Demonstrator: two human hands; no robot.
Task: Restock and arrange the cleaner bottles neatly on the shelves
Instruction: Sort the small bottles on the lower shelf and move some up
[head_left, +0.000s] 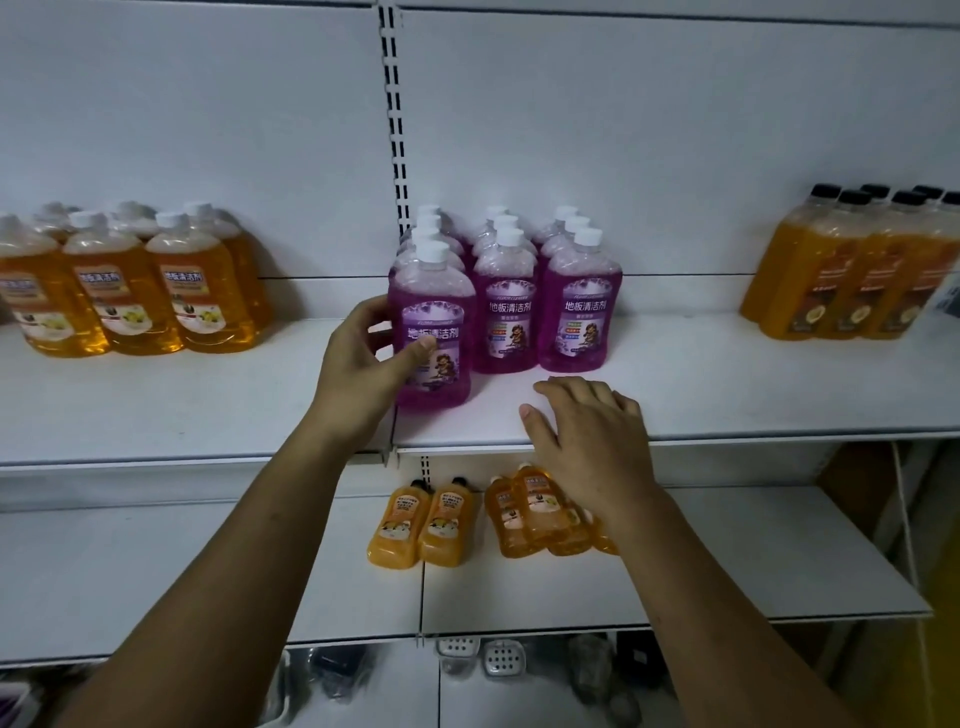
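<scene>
Remaining shelf room: upper shelf (727, 405) has bare board to the right of the purple bottles (506, 312), up to the black-capped orange bottles (857, 270), and to the left up to the amber bottles (124, 291).
Front edge: a bare strip runs along the lip in front of the purple block.
Bay joint: slotted upright (395, 130) rises just behind the block's left column.
Lower shelf (727, 561): small orange bottles (421, 525) and amber bottles below (535, 509) stand near its back, with bare board to either side.
Hidden: the right forearm covers part of the amber bottles below; rear purple bottles show only their caps.
Cut off: amber group at the left border, black-capped group at the right border.
Unclear: items under the lower shelf (501, 657) are dark and blurred.
Front purple bottle (434, 332): upright on the upper shelf, heading the left column, set forward of the other two columns.
Left hand (358, 364): clasps that bottle, thumb across the label, fingers curled round its left side.
Right hand (587, 436): palm down over the shelf's front edge, fingers spread, holding nothing, just right of the held bottle and apart from it.
</scene>
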